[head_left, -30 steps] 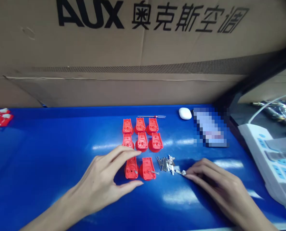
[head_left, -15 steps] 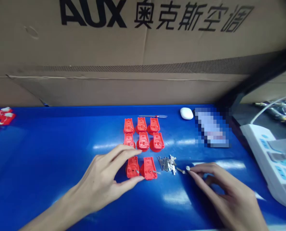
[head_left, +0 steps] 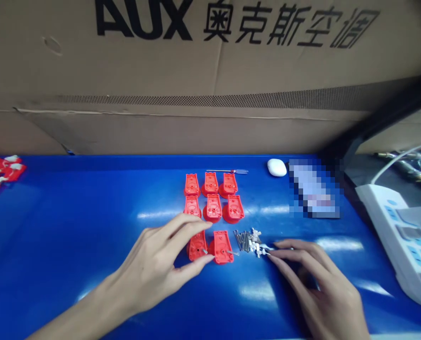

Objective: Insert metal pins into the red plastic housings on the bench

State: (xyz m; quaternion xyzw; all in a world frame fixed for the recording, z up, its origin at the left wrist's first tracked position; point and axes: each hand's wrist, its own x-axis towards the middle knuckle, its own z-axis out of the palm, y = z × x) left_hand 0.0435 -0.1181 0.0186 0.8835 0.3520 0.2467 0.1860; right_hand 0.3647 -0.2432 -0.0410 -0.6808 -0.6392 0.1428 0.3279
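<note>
My left hand [head_left: 160, 257] is spread over the front row, thumb and forefinger apart around a red plastic housing [head_left: 197, 248]; whether it touches that housing I cannot tell. Beside the thumb tip lies a second red housing [head_left: 222, 248] with a thin metal pin [head_left: 233, 253] resting on it. At the right edge of a small pile of metal pins [head_left: 243, 241] and white plastic pieces [head_left: 255, 246], my right hand [head_left: 318, 274] is closed in a pinch. A small white piece [head_left: 264, 251] is at its fingertips.
Behind stand more red housings [head_left: 213, 208] in two rows, with a screwdriver [head_left: 227, 171] beyond them. A white rounded case [head_left: 277, 167], a blurred-out phone [head_left: 314, 189] and a power strip [head_left: 398, 236] are at the right. Red-and-white parts [head_left: 1, 174] lie far left.
My right hand has moved slightly left, bringing its fingertips with the small white piece to the pile. My left hand keeps its place over the housings. The view has shifted slightly.
</note>
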